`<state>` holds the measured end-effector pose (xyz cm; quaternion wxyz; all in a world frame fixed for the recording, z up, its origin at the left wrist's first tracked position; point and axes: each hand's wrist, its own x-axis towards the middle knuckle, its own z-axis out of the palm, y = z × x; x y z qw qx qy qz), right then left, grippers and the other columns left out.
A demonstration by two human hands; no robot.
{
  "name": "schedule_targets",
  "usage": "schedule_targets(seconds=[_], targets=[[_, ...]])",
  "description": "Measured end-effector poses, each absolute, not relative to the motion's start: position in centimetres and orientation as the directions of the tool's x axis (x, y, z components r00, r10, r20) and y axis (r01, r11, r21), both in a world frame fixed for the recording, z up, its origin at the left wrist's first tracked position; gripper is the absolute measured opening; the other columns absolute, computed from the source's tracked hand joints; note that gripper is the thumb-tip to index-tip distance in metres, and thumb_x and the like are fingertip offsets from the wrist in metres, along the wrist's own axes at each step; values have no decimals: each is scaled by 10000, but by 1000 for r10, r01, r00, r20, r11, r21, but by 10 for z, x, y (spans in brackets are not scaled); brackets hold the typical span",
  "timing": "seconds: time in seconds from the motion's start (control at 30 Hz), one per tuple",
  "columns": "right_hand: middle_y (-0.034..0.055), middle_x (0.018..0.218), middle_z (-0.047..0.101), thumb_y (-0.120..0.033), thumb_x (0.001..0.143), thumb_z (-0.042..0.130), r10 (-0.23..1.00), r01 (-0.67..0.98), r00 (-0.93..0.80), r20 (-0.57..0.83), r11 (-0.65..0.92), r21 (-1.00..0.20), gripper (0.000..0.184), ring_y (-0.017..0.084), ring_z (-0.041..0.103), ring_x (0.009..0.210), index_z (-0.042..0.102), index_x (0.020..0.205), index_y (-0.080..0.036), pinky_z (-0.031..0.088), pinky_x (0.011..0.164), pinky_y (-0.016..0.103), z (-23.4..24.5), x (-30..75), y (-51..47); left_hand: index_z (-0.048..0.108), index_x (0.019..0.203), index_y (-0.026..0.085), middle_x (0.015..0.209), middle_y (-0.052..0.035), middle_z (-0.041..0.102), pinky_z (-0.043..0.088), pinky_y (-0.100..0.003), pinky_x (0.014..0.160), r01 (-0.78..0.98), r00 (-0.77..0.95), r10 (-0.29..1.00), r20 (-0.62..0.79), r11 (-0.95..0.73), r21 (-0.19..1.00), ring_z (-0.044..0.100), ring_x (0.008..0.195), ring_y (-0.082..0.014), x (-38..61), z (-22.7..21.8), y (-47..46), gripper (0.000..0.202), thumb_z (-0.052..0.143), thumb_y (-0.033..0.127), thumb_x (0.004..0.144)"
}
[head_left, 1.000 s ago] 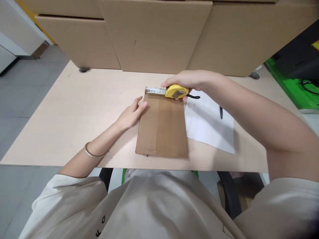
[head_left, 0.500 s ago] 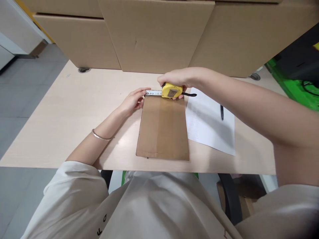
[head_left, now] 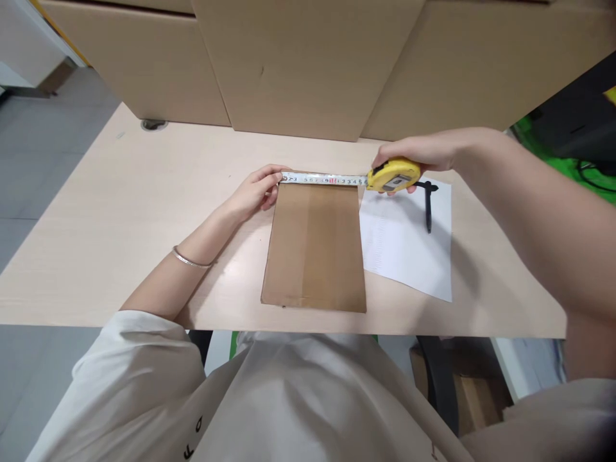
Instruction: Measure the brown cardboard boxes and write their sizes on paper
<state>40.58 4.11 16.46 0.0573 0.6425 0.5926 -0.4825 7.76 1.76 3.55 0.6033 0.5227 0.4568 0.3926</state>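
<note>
Yellow tape measure gripped by the right hand; its tape runs along the cardboard sheet's far edge, mid-worktop. Left hand pinches the tape's end at the sheet's far-left corner.

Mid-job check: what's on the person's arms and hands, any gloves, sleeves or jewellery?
No gloves: left hand and right hand are bare, no rings visible. A thin silver bangle circles the left wrist; the right wrist shows nothing. Forearms are uncovered. The left sleeve and right sleeve are short, loose and cream, part of a top with small dark lettering in front.
</note>
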Motion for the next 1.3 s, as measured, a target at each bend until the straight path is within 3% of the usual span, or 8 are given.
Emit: schedule_targets(seconds=[0.1, 0.33, 0.5, 0.67, 0.83, 1.03, 1.17, 1.3], targets=[[126, 869, 757, -362, 1156, 523, 685, 836, -138, -715, -306, -455, 403, 138, 659, 667, 764, 961, -105, 467, 599, 252, 160, 411, 39, 760, 1206, 193, 673, 57, 525, 278, -204, 441, -5, 290, 946, -146, 154, 988, 382, 476, -76, 76, 36, 17, 225, 633, 262, 1034], [96, 887, 757, -423, 1150, 603, 641, 870, -144, -754, -282, -405, 393, 140, 656, 660, 767, 939, -134, 511, 578, 238, 154, 400, 48, 740, 1235, 198, 698, 58, 532, 276, -207, 443, -9, 317, 937, -145, 156, 988, 373, 485, -76, 74, 35, 17, 263, 691, 315, 1004], [91, 777, 739, -335, 1145, 621, 688, 834, -90, -720, -343, -432, 395, 114, 615, 601, 773, 855, -114, 450, 540, 219, 155, 393, 40, 755, 1213, 212, 774, 20, 587, 300, -210, 468, -12, 278, 951, -133, 142, 990, 416, 543, -85, 77, 35, 14, 249, 685, 328, 1004], [125, 842, 778, -325, 1140, 647, 713, 806, -110, -693, -344, -482, 376, 124, 665, 648, 812, 889, -100, 453, 560, 222, 149, 397, 39, 767, 1214, 214, 872, -14, 643, 316, -198, 492, -8, 244, 959, -143, 149, 989, 471, 616, -96, 81, 36, 11, 252, 701, 347, 1011], [119, 811, 777, -335, 1098, 661, 730, 823, -84, -679, -333, -460, 363, 137, 656, 616, 794, 832, -126, 457, 521, 220, 152, 391, 36, 779, 1230, 206, 952, -27, 689, 357, -189, 516, -38, 217, 966, -141, 153, 988, 516, 653, -93, 82, 35, 11, 250, 674, 331, 1040], [90, 807, 754, -301, 1095, 644, 748, 849, -48, -662, -318, -421, 312, 114, 648, 617, 799, 912, -101, 454, 564, 213, 156, 386, 36, 777, 1229, 213, 1100, -46, 748, 465, -183, 617, -60, 204, 970, -136, 151, 987, 609, 747, -98, 84, 33, 10, 244, 708, 339, 1031], [113, 854, 784, -394, 1011, 765, 772, 786, -110, -627, -318, -530, 278, 182, 685, 640, 810, 867, -161, 502, 516, 258, 149, 401, 36, 770, 1251, 204, 1138, -63, 754, 466, -198, 613, -44, 166, 974, -155, 165, 985, 601, 728, -98, 87, 37, 12, 273, 710, 356, 1033], [106, 871, 792, -355, 1058, 723, 775, 689, -196, -601, -327, -647, 276, 139, 705, 678, 801, 903, -140, 497, 589, 217, 150, 415, 25, 738, 1317, 188, 1438, -140, 737, 549, -245, 698, 83, 74, 991, -108, 102, 991, 668, 817, -118, 74, 53, -10, 394, 661, 484, 1069]])
